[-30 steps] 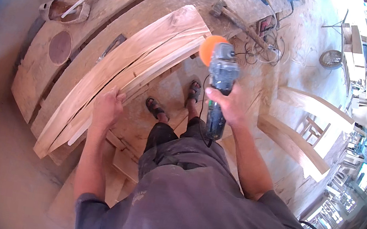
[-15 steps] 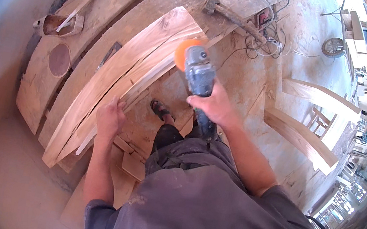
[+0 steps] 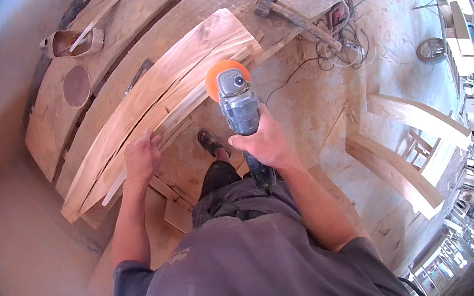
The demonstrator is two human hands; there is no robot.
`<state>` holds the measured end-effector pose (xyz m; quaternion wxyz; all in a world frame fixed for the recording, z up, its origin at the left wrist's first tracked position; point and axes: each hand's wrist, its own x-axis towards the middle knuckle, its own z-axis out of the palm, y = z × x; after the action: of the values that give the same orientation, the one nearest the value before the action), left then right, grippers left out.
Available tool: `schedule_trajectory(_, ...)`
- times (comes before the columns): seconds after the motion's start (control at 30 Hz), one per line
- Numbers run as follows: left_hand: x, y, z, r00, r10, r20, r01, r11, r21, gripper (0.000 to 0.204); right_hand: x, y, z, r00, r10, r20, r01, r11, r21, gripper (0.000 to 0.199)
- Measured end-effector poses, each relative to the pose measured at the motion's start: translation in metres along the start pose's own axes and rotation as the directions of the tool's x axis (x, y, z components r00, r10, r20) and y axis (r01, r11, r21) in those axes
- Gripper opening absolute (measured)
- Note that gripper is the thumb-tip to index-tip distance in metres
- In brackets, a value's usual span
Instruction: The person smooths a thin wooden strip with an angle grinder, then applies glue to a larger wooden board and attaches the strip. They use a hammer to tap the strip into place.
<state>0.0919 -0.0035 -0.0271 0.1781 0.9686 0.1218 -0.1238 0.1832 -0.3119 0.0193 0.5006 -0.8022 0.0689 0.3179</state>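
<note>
My right hand (image 3: 267,141) is wrapped round the body of a grey and black angle grinder (image 3: 241,111). The grinder's orange disc (image 3: 215,77) is over the right-hand edge of a long curved wooden piece (image 3: 160,90); whether they touch I cannot tell. A dark lengthwise crack or joint line runs along this wood, which lies slanting on the workbench. Lower down on the same edge, my left hand (image 3: 142,157) has its fingers curled against the wood and grips it.
The plank workbench (image 3: 100,121) carries a hammer (image 3: 296,21), a cut-open container (image 3: 75,43), a round brown disc (image 3: 77,86) and a dark metal tool (image 3: 139,75). Tangled cables (image 3: 349,51) lie beyond. Curved wooden pieces (image 3: 396,172) stand on the right. A wall is at left.
The grinder in my right hand has moved left and slightly down along the wood's edge. My left hand keeps its place on the wood. The whole view has shifted slightly.
</note>
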Motion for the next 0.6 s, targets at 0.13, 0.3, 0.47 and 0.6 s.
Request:
schedule_trajectory(0.13,-0.001,0.001,0.0,0.999,0.024,-0.025,-0.024,1.0,0.015,0.018,0.016,0.002,-0.022,0.996,-0.02,-0.081,0.029,0.994,0.109,0.074)
schedule_trajectory(0.3,-0.001,0.004,-0.002,1.0,0.018,-0.025,-0.019,1.0,-0.008,0.018,0.007,-0.009,-0.013,0.999,0.027,-0.017,-0.028,0.997,-0.066,0.08)
schedule_trajectory(0.47,-0.002,-0.001,0.002,0.999,0.024,-0.043,-0.025,1.0,-0.016,0.019,-0.001,-0.014,0.003,1.0,-0.004,-0.025,0.002,0.997,-0.077,0.077)
schedule_trajectory(0.6,-0.003,0.006,-0.006,1.0,0.01,-0.023,-0.011,0.999,-0.048,0.021,0.026,0.014,-0.034,0.992,-0.028,-0.124,0.033,0.999,0.036,0.061)
